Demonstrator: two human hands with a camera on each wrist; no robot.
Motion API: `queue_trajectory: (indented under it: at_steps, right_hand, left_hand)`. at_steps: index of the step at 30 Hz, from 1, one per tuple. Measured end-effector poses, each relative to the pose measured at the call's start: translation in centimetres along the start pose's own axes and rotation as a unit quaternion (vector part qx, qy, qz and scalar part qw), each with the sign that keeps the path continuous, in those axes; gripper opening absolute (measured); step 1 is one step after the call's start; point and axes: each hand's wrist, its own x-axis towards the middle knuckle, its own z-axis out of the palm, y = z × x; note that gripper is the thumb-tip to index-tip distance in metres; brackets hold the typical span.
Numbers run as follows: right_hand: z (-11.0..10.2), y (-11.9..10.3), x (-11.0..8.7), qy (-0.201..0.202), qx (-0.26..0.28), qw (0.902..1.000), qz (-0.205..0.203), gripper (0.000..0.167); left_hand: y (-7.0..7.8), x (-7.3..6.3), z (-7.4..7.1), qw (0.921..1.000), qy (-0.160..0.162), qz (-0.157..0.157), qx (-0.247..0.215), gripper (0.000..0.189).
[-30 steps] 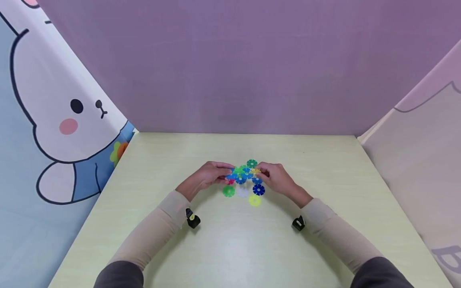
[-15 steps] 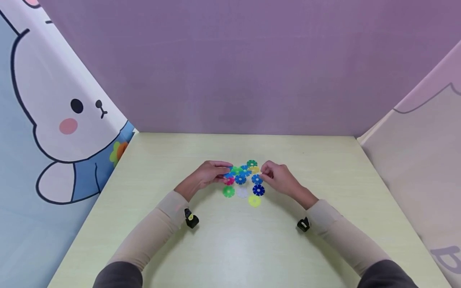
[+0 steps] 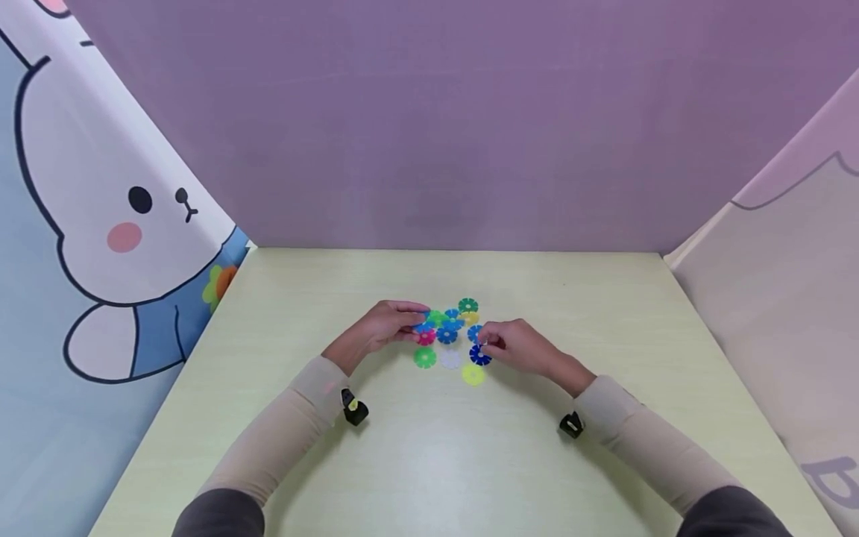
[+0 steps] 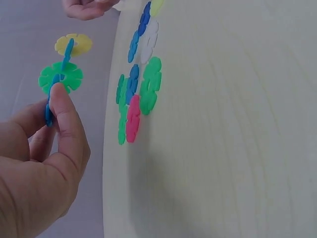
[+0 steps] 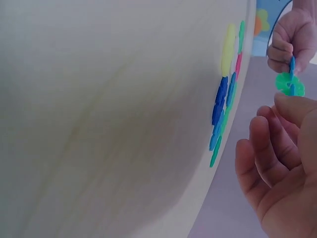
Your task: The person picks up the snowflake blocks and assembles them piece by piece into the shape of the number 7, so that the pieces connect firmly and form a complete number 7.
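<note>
My left hand (image 3: pixel 384 326) pinches the near blue disc (image 4: pixel 48 114) of a short chain of slotted plastic snowflake discs. Joined to it, edge into edge, are a bright green disc (image 4: pixel 45 77), another blue disc (image 4: pixel 68 53) and a yellow disc (image 4: pixel 84 45) at the far end. The chain hangs above the table. My right hand (image 3: pixel 518 347), with fingers loosely bent and nothing visible in them, hovers beside the chain. In the head view its fingertips overlap a loose blue disc (image 3: pixel 473 333) and a dark blue disc (image 3: pixel 479 358).
Several loose discs lie flat on the pale table (image 3: pixel 429 462): pink (image 4: pixel 132 119), green (image 3: pixel 425 358), whitish (image 3: pixel 451 359), light yellow (image 3: pixel 473 374), blue (image 3: pixel 447 335) and dark green (image 3: pixel 467 305). A purple panel (image 3: pixel 429 134) stands behind the table.
My right hand has let go of the yellow end of the chain, drawn back to the right, then come lower toward the loose blue discs. My left hand keeps its hold, shifting slightly left.
</note>
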Motion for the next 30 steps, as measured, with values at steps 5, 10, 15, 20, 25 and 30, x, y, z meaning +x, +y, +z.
queue_trajectory:
  at_steps: [5,10,15,20,25,30]
  right_hand:
    - [0.1,-0.3,0.1,-0.049,-0.004,0.9987,-0.013,0.017]
    - [0.5,-0.4,0.4,-0.098,-0.029,0.9945,-0.022,0.025]
    - [0.9,-0.4,0.5,-0.124,-0.056,0.9907,-0.014,0.031]
    - [1.3,-0.7,0.4,-0.132,-0.068,0.9889,-0.014,0.033]
    - [1.4,-0.8,0.4,-0.134,-0.072,0.9884,-0.005,0.034]
    - [1.5,-0.8,0.5,-0.136,-0.074,0.9879,0.001,0.035]
  left_hand:
    - [0.0,0.1,-0.1,1.0,0.002,-0.004,0.003,0.031]
    - [0.1,0.3,0.0,1.0,0.001,-0.002,0.0,0.032]
    - [0.0,0.4,0.1,0.9999,-0.004,0.0,-0.012,0.033]
    - [-0.2,0.3,0.1,0.9998,-0.004,-0.004,-0.02,0.033]
    - [-0.1,0.4,0.1,0.9998,-0.003,-0.006,-0.016,0.032]
    - [-0.1,0.5,-0.1,0.9999,-0.001,-0.01,-0.014,0.032]
